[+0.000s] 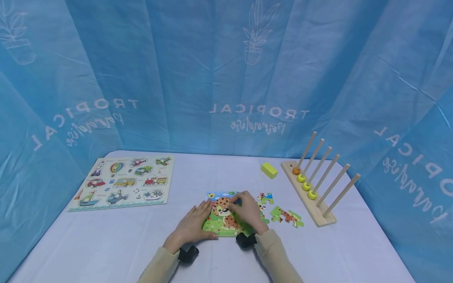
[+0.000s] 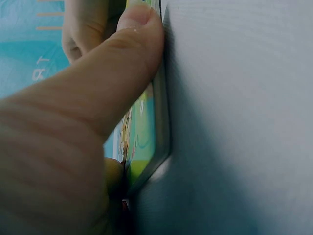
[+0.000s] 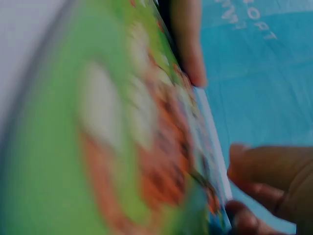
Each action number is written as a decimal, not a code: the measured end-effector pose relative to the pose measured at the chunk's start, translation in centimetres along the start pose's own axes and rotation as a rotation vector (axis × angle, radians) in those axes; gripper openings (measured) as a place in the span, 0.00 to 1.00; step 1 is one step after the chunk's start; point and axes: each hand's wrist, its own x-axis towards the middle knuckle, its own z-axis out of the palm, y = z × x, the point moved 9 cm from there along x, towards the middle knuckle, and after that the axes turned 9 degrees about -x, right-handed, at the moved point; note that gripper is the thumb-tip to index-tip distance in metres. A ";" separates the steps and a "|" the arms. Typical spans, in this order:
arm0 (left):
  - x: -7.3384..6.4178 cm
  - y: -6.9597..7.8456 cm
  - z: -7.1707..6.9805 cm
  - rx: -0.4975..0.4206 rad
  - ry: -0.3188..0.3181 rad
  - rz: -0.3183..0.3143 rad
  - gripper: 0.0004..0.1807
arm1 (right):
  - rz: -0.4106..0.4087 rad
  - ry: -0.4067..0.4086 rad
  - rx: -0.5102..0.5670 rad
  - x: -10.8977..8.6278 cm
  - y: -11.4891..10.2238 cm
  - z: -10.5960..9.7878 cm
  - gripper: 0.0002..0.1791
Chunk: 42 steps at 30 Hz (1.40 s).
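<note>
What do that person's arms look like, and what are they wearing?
The left sleeve and the right sleeve are plain beige. Beside the left one is a chunky black gadget; beside the right one is a similar black gadget. The left grip and right grip wear no gloves.

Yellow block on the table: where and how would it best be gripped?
The yellow block is probably best pinched across its two long sides, at mid-length, from above: it lies flat and elongated, its top uncovered. The wooden peg stand to its right makes a low approach from there less inviting.
</note>
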 end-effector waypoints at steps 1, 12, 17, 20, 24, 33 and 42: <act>0.0 0.0 0.0 -0.005 0.001 -0.001 0.57 | 0.004 -0.019 0.068 0.1 0.3 -0.1 0.04; 0.2 0.1 0.0 0.000 -0.007 -0.011 0.58 | 0.204 0.035 0.357 0.2 7.5 -5.3 0.13; 0.2 -0.1 0.0 -0.007 -0.007 -0.015 0.58 | 0.326 0.019 0.192 -0.5 11.4 -6.7 0.22; 0.2 -0.2 0.1 -0.004 -0.006 -0.013 0.58 | 0.341 0.002 0.150 -0.6 12.3 -6.8 0.27; 0.3 -0.5 0.3 0.004 -0.008 -0.016 0.59 | 0.316 -0.010 0.134 -0.6 12.0 -6.6 0.27; 0.3 -0.6 0.5 0.010 -0.012 -0.028 0.59 | 0.318 -0.058 0.041 -0.6 11.5 -6.1 0.27; 0.2 -0.5 0.5 0.007 -0.013 -0.029 0.59 | 0.358 -0.018 0.074 -0.7 12.0 -6.6 0.17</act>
